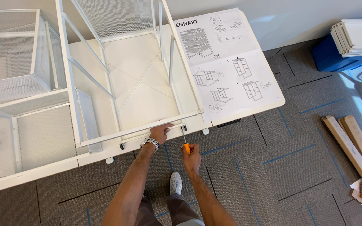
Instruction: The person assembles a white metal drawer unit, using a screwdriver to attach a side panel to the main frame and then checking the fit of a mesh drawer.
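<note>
A white metal drawer-unit frame (105,62) lies on its side on a white table (269,106). My left hand (161,133), with a metal wristwatch, rests on the frame's lower rail at the table's front edge. My right hand (192,157) grips an orange-handled screwdriver (185,142). Its shaft points up at a small black fitting on the frame's lower right corner (184,127).
An unfolded paper instruction sheet (227,62) lies on the table's right part. White mesh drawers (13,62) sit at the left. On the grey carpet at the right are cardboard strips (352,150), a blue box (336,56) and stacked white panels (359,37).
</note>
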